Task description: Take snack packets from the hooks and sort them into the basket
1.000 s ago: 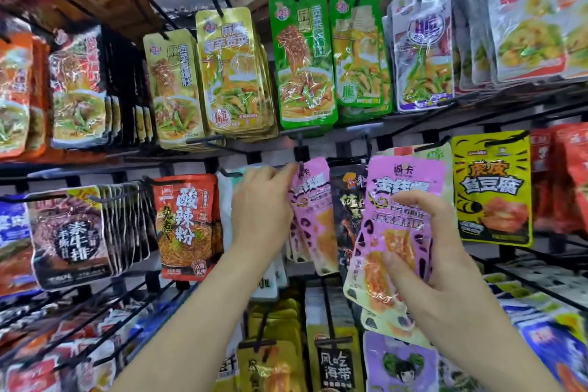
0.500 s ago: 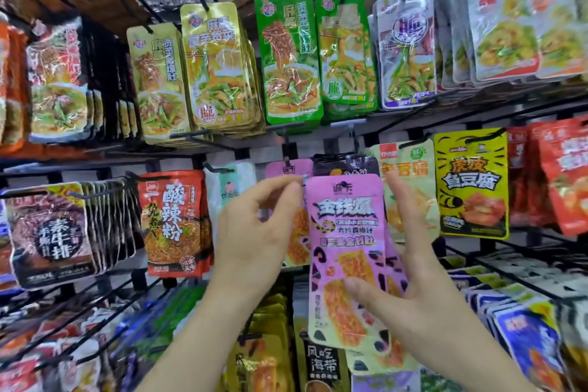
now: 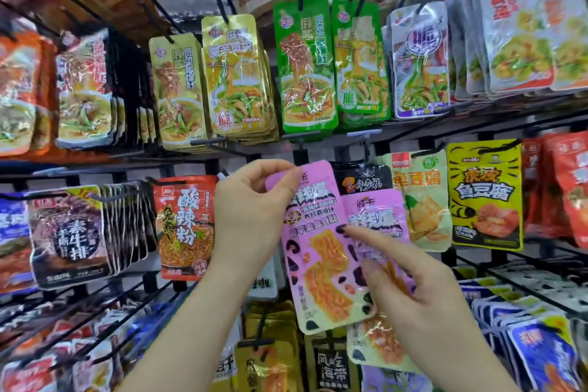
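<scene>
Left hand (image 3: 251, 216) is pinching pink packet (image 3: 321, 264) by its top corner, right hand (image 3: 423, 296) is pinching second packet (image 3: 378, 223); best pulling straight near, not twisting.

bright, even shop light; white glare streaks on the glossy green packets (image 3: 305, 67) (strongest on the top row). edges bow from the wide lens; left side is blurred.

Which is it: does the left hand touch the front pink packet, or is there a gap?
Touching. The head view shows the left hand pinching the front pink packet at its top left corner, with no gap.
</scene>
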Motion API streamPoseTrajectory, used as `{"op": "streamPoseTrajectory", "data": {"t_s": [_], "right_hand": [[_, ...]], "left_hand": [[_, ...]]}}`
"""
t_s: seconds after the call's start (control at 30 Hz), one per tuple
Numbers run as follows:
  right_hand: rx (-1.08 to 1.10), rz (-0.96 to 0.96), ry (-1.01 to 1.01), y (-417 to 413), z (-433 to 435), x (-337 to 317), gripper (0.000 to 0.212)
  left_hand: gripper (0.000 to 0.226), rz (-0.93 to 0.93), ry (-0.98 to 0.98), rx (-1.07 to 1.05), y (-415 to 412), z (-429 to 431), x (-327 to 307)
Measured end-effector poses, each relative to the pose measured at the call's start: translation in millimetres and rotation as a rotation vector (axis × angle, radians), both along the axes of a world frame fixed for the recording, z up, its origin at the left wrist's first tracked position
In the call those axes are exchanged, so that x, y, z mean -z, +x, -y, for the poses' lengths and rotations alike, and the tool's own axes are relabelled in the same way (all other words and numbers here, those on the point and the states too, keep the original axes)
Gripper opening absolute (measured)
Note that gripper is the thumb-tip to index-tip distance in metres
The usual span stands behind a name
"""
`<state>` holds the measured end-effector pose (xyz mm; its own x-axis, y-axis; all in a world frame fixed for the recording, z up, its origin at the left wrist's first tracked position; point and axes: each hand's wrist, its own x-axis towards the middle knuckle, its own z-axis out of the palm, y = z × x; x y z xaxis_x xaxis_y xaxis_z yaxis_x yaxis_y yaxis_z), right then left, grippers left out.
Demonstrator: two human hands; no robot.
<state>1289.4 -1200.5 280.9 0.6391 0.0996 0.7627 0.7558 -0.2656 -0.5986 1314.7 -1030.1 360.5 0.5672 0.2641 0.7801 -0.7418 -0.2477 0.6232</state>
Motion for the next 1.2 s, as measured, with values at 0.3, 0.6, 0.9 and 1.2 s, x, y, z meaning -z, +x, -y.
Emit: {"op": "streamPoseTrajectory", "data": {"t_s": [0.3, 0.6, 0.9, 1.2], "right_hand": [[0.019, -0.045, 0.008, 1, -6, -3, 0.043], [-0.003, -0.024, 0.063, -2, -8, -10, 0.048], [0.174, 0.029, 0.149, -3, 15, -8, 0.078], [-0.045, -0.107, 0.318, 7, 0, -7, 0.016]], "left_hand": [[0.016, 0.105, 0.129, -0.086, 17, -2, -9], [0.019, 0.298, 0.433, -0.318, 20, -10, -4], [0.046, 0.115, 0.698, -0.422, 49, -17, -1], [0.049, 0.266, 0.842, -0.753, 72, -16, 8]]}}
